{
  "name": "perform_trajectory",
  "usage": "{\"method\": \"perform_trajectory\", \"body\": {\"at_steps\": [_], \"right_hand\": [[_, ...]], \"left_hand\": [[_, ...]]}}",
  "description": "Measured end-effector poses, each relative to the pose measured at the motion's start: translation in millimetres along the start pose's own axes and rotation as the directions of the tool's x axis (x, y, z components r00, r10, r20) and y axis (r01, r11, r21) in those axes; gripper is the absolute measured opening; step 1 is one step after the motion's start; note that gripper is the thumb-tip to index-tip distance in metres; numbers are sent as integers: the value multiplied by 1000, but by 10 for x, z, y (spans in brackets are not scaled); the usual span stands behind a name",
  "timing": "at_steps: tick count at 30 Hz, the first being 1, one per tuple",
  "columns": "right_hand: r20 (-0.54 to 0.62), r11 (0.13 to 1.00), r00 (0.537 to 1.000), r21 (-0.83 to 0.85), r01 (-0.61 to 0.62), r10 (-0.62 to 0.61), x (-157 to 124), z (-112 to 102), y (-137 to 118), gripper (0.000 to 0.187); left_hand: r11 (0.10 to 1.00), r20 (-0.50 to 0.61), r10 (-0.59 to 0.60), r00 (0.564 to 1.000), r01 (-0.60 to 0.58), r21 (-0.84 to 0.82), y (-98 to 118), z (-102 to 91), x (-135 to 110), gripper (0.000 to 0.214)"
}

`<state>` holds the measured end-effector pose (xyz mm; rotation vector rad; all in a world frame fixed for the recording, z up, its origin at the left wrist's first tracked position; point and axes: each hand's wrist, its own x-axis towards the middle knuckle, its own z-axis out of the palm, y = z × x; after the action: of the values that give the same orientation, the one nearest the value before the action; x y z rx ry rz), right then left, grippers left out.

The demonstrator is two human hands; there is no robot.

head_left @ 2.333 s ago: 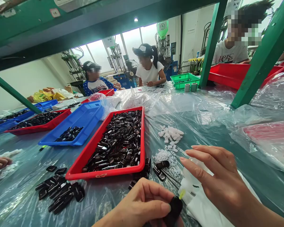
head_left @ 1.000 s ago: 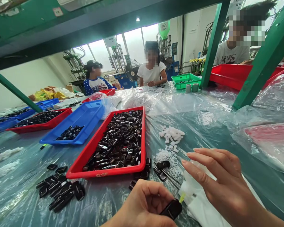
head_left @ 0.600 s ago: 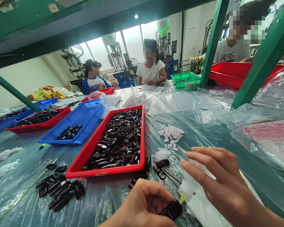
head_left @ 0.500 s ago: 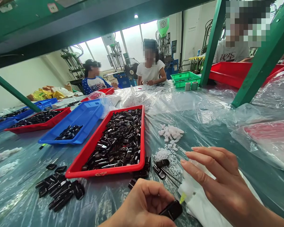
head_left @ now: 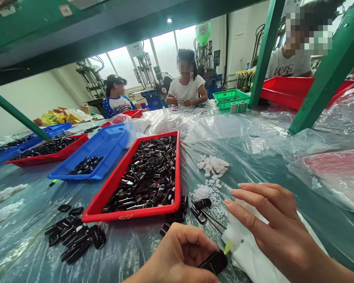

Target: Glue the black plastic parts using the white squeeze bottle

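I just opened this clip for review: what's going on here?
The left hand grips a black part, its end close to a yellow tip. The right hand, fingers extended, is over white material; whether it grips anything is hidden. Ahead lies a red tray heaped with similar parts, with a loose pile by its near left corner and white pieces to its right. Coworkers are across the table.

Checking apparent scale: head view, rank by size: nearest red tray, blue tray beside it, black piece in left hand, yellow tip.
1. Red tray
2. Blue tray
3. Black piece, partly hidden
4. Yellow tip
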<state>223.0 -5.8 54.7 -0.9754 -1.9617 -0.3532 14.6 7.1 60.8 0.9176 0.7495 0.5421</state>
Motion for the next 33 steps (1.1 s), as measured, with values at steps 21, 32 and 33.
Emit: {"method": "perform_trajectory", "body": {"at_steps": [21,32,33], "right_hand": [[270,831,831,151,-536,487,-93,273,225,28],[205,626,653,186,-757,729,-111,269,237,65],[81,682,700,174,-711,709,-91,228,204,63]], "left_hand": [[994,-238,44,970,-18,109,63,39,3,37],[984,-310,130,942,-84,158,49,16,44,35],[983,-321,133,938,-83,165,56,19,46,34]]}}
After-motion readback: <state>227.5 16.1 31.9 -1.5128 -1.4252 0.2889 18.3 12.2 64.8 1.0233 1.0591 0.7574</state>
